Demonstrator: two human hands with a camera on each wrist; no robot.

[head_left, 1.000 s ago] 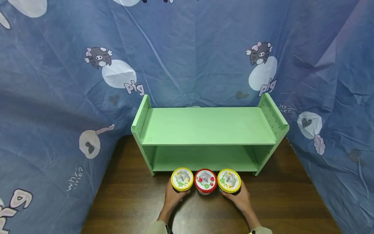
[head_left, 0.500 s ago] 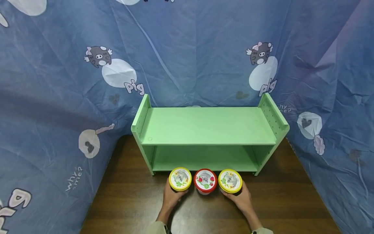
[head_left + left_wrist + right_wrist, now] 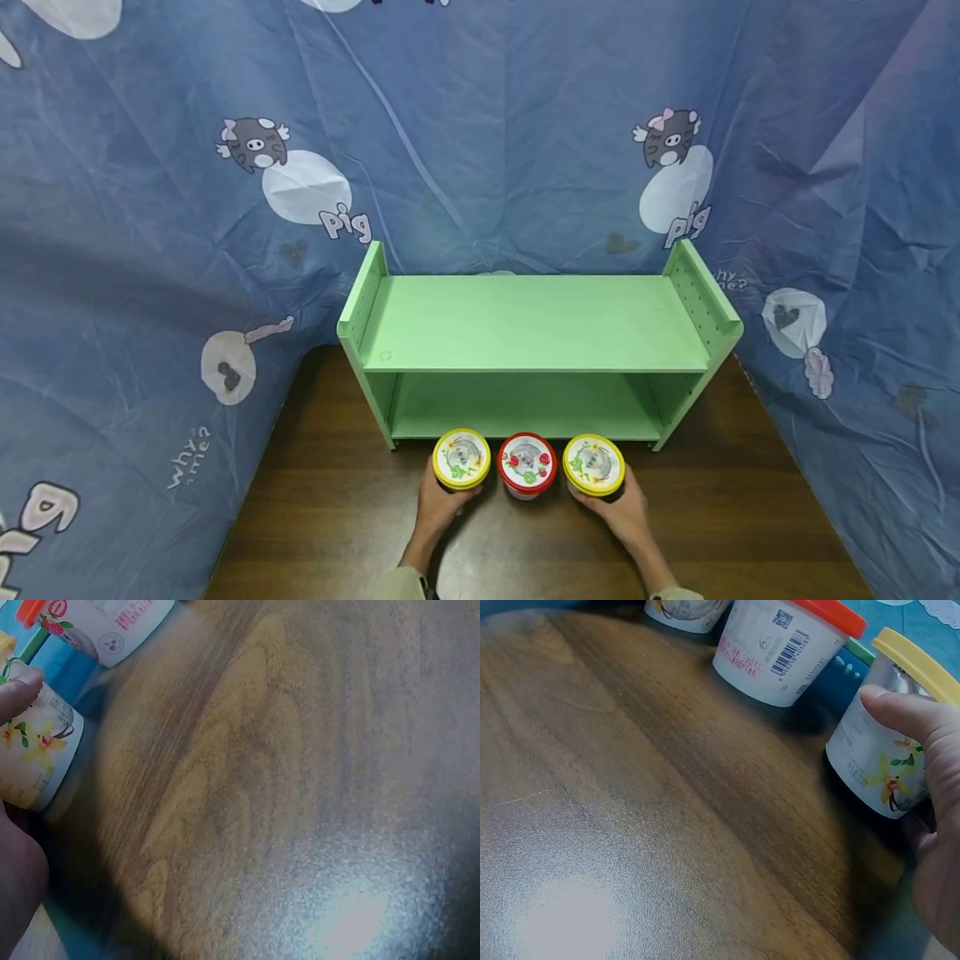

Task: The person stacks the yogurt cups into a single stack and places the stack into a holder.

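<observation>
The red-lidded tub point(image 3: 527, 463) stands on the wooden table point(image 3: 525, 554). At its nine o'clock, just apart, the left hand point(image 3: 440, 505) grips the first yellow-lidded tub point(image 3: 462, 458); at three o'clock, also just apart, the right hand point(image 3: 623, 507) grips the second yellow-lidded tub point(image 3: 594, 464). A green shelf point(image 3: 532, 322) sits toward twelve.

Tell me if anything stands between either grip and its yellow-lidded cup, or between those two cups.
The left grip holds the left yellow-lidded cup and the right grip the right yellow-lidded cup, nothing visible between. The red-lidded cup stands between those two.
</observation>
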